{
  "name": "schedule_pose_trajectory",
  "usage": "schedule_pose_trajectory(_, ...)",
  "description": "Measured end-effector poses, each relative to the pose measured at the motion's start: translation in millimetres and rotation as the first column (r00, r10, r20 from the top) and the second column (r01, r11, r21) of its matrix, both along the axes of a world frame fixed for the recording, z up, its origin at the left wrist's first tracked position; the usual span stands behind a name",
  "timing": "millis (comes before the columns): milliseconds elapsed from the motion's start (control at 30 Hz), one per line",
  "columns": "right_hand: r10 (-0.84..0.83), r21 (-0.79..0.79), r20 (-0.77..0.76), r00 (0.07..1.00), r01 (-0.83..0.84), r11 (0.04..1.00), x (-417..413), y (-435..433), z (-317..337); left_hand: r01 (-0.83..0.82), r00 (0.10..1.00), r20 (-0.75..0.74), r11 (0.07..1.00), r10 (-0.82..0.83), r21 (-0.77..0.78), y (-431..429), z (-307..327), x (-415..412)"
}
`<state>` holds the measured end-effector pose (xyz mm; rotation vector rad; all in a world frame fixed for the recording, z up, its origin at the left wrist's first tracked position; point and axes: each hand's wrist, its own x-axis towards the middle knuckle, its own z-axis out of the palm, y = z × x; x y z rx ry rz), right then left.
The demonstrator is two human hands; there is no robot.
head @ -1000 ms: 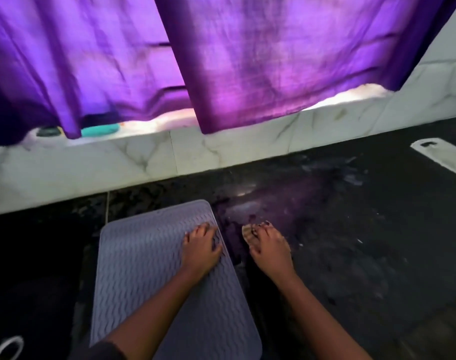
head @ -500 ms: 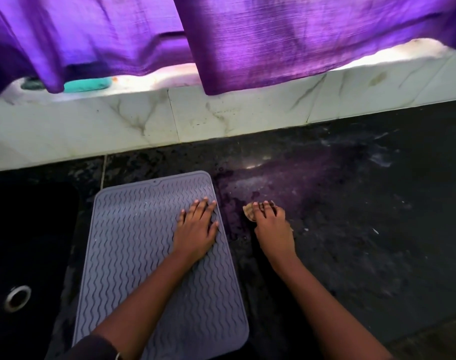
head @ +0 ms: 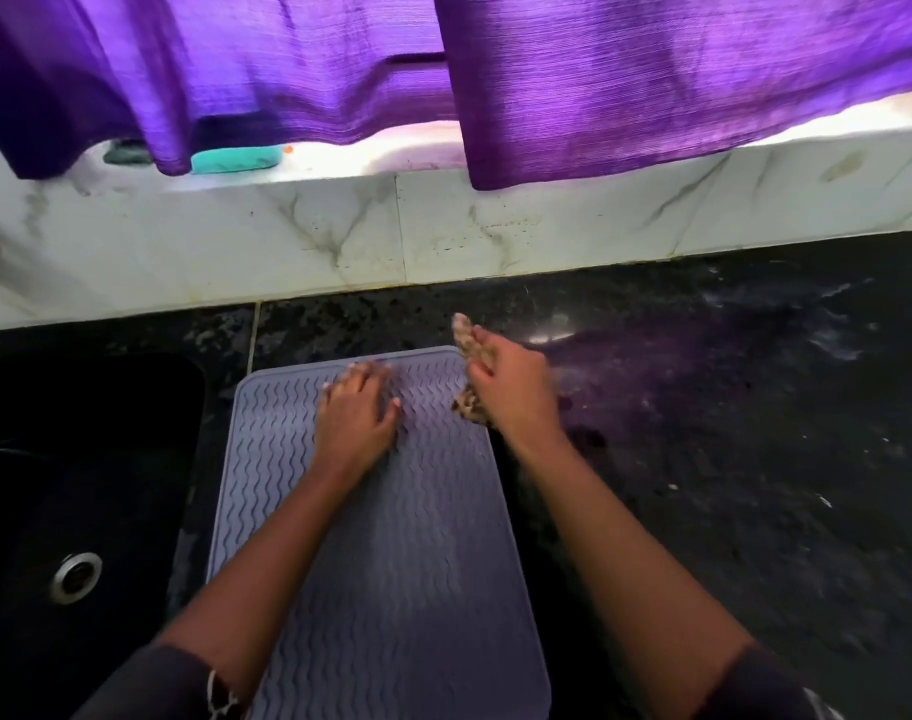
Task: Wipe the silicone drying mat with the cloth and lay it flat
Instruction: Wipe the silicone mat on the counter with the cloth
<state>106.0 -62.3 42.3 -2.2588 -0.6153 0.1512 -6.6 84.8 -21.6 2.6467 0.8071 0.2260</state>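
Hands first: I see my left hand [head: 357, 415] spread flat on the silicone drying mat [head: 391, 537]; my right hand [head: 511, 389] grips the cloth [head: 469, 356] at the mat's two o'clock corner.

Left hand [head: 357, 418] flat, fingers [head: 362, 379] spread; right hand [head: 511, 392] clenched.

Most of the cloth [head: 469, 402] is hidden inside the right hand [head: 511, 392] (only mottled scraps poke out). The left hand's [head: 357, 413] fingertips are motion-blurred. The mat's [head: 391, 563] near edge is cut off below the frame.
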Motion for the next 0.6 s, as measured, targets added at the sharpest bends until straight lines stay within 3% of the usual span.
schedule_pose_trajectory(100,0.137,-0.224,0.213,0.968,-0.088,0.971,-5.4,42.6,-26.0,-0.008,0.994,-0.107,0.998,0.014,0.059,25.5,-10.1,1.7)
schedule_pose_trajectory(200,0.244,-0.444,0.196,0.95,-0.136,0.885,-11.1,58.3,-62.0,0.021,0.987,-0.163,0.997,-0.009,0.074,31.1,-21.7,0.9)
schedule_pose_trajectory(333,0.258,-0.41,0.26,0.931,-0.136,0.902,-9.2,55.1,-81.8,0.026,0.987,-0.162,0.994,-0.008,0.111,31.4,-28.4,0.7)
schedule_pose_trajectory(600,0.223,-0.395,0.24,0.945,-0.114,0.912,-26.3,50.9,-78.4,0.033,0.99,-0.139,0.993,-0.017,0.113,31.4,-30.4,1.3)
